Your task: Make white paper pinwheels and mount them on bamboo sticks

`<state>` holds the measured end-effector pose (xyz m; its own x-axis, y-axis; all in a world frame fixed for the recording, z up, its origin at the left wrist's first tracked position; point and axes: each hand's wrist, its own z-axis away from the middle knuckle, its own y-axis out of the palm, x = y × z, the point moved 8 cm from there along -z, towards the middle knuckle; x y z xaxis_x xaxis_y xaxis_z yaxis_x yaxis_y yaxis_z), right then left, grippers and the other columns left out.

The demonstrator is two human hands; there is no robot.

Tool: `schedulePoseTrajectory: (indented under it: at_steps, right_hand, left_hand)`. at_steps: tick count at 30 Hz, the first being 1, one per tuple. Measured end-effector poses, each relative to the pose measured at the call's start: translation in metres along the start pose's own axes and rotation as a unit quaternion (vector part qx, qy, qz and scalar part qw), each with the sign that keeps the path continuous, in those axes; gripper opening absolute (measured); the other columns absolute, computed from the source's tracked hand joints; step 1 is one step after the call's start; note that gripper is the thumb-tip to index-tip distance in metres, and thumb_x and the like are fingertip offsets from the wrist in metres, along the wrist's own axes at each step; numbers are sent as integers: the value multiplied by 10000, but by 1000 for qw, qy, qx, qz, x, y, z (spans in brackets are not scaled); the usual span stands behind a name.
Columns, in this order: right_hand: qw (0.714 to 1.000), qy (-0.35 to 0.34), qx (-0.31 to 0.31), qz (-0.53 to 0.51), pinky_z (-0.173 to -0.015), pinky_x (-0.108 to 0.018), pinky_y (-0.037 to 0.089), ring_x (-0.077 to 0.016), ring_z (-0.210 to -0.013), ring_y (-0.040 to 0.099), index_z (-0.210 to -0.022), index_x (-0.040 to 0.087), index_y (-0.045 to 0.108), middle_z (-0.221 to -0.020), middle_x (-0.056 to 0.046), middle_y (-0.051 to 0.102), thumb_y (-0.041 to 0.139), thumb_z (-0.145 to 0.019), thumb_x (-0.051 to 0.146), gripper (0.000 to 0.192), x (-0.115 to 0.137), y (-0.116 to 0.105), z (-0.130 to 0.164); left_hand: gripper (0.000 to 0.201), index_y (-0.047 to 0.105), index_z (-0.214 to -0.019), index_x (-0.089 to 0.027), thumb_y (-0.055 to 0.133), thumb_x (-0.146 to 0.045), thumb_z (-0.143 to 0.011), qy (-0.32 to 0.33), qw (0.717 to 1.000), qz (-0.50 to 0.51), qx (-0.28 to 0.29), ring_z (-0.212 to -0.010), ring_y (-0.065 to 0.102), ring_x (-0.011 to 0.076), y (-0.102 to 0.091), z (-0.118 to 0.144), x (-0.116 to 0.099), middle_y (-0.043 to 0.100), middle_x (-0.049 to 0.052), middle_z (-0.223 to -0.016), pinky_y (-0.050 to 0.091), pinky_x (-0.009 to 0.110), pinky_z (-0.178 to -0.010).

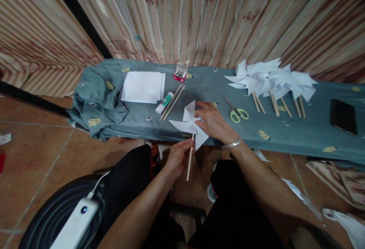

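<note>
Several finished pinwheels (270, 80) are lying far right; left hand (178, 157) is gripping the stick (189, 159) while right hand (214, 121) is pressing the near pinwheel (190, 121), unfinished, at the table's (205, 85) near edge.

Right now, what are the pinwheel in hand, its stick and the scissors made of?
Pinwheel: plain white paper, matte, with folded, creased blades. Stick: looks like bare pale wood, thin and straight. Scissors: likely metal blades, with smooth light-green handles that look plastic.

A white paper pinwheel (190, 124), blades folded to its centre, stands on a slim wooden stick (189, 161) just left of the scissors (237, 113).
</note>
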<state>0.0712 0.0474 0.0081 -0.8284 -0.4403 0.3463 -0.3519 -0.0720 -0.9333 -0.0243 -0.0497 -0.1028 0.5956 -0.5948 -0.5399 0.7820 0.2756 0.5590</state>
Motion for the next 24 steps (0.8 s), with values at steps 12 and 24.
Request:
schedulePoseTrajectory:
  at_steps: [12, 24]
  right_hand:
    - [999, 19, 10, -47, -1034, -409, 414, -261, -1155, 584, -914, 180, 721, -1265, -100, 634, 533, -882, 206, 193, -8, 2, -3]
    - [993, 7, -97, -66, -1180, -434, 283, -249, -1412, 358, -1389, 119, 461, -1499, -161, 420, 415, -981, 393, 494, 15, 21, -36]
  left_hand:
    - [85, 735, -755, -78, 759, -80, -674, -22, 999, 33, -20, -509, 557, 54, -2, -1, 5, 655, 26, -619, 447, 153, -522]
    - [47, 740, -727, -78, 745, -65, -682, -26, 999, 32, -25, -499, 554, 52, 0, -2, 8, 656, 29, -606, 446, 156, -525]
